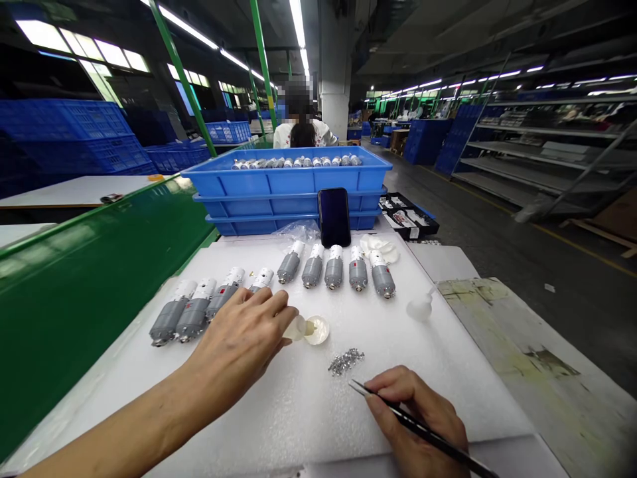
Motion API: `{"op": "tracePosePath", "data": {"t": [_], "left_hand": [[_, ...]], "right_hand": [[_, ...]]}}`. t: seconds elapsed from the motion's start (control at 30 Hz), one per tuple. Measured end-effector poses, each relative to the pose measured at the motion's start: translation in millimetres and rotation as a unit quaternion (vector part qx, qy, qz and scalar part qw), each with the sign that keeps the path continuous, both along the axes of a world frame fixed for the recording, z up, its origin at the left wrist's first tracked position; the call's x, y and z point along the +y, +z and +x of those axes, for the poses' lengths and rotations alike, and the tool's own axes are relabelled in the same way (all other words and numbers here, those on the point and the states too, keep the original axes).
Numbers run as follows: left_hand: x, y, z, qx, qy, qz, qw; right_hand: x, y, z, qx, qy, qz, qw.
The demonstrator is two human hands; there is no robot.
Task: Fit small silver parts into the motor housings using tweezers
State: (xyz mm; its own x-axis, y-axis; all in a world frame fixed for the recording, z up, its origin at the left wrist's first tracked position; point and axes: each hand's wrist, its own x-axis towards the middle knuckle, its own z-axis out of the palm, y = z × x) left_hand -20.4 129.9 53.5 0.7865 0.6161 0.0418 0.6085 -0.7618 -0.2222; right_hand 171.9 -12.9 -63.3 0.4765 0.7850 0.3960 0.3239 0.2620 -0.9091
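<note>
My left hand (243,335) reaches over the white foam mat (462,372), its fingers curled on a small grey motor (261,280) at the end of a row of grey motors with white caps (192,312). My right hand (415,425) pinches black tweezers (393,411), tips pointing at a small heap of tiny metal parts (346,360). A second row of several motors (334,267) lies further back. A small white dish (317,329) and a translucent bottle (297,327) sit just right of my left fingers.
Stacked blue trays (286,189) with more motors stand at the back, a black phone (334,216) leaning on them. A green conveyor (84,279) runs along the left. A person sits behind the trays. A small white bottle (422,307) lies at the mat's right.
</note>
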Motion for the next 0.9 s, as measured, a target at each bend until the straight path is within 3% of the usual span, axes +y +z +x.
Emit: {"op": "tracePosePath", "data": {"t": [0.47,0.6,0.73,0.8,0.9], "left_hand": [[-9,-19.8,-15,-0.142,0.08,-0.1,0.982],[-11,-19.0,-22,-0.234,0.114,-0.185,0.948],[-3,-5.1,-31,-0.342,0.131,-0.264,0.892],[12,4.0,-36,-0.392,0.142,-0.279,0.865],[54,10.6,-38,-0.443,0.179,-0.256,0.841]], "right_hand": [[0,-3.6,0,-0.006,0.003,0.004,1.0],[2,-2.0,6,-0.047,0.02,0.023,0.998],[3,0.0,6,-0.066,0.016,0.028,0.997],[4,0.7,3,-0.05,-0.004,0.028,0.998],[3,2.5,2,-0.057,-0.008,0.026,0.998]]}}
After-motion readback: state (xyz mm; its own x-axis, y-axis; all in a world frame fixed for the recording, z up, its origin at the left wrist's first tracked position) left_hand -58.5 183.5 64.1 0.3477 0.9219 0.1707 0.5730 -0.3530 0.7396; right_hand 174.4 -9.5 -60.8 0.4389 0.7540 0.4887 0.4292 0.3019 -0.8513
